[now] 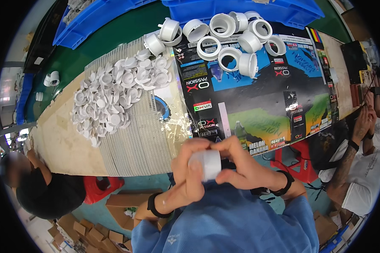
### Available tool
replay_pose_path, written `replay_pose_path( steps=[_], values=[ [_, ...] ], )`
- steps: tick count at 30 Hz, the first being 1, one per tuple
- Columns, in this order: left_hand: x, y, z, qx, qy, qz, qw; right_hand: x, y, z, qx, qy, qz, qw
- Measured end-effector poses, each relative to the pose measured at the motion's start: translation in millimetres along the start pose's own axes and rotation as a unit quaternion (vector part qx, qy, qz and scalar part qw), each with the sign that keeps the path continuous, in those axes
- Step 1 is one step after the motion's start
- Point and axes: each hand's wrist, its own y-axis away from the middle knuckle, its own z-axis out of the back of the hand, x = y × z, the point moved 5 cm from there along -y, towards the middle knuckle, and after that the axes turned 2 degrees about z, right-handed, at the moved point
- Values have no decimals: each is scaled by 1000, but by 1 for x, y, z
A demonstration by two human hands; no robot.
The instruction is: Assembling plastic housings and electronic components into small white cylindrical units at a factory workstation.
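Observation:
Close to my body, at the table's front edge, my left hand is closed round a short white plastic cylinder. My right hand grips the same piece from the other side, thumb low and fingers over its top. Blur and my fingers hide part of the cylinder, so I cannot tell whether a cap sits in it. Beyond my hands lies a loose heap of small white round caps. Several white plastic rings stand and lie at the far side, on a printed dark sheet.
Blue plastic bins line the far edge. A ribbed mat lies under the caps. One person sits at the left; another person's arms rest at the right. Red stools and cardboard boxes stand below the table.

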Motion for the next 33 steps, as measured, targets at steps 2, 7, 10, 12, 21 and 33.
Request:
replay_pose_path(
  steps=[2,7,10,12,21,33],
  values=[
    [18,-6,-2,-39,61,79,994,5,-11,4,-25,36,-35,998],
    [39,-12,-5,-60,410,328,849,32,-14,8,-108,442,139,880],
    [33,-11,-15,-76,419,369,826,24,-14,4,-142,470,203,847],
    [36,-9,-15,-142,399,395,815,24,-13,3,-151,486,243,826],
    [-4,-27,8,-78,22,-133,988,30,-4,-5,-126,416,215,874],
    [21,-37,-2,-94,426,145,888,43,-16,1,-147,456,230,847]
  ],
)
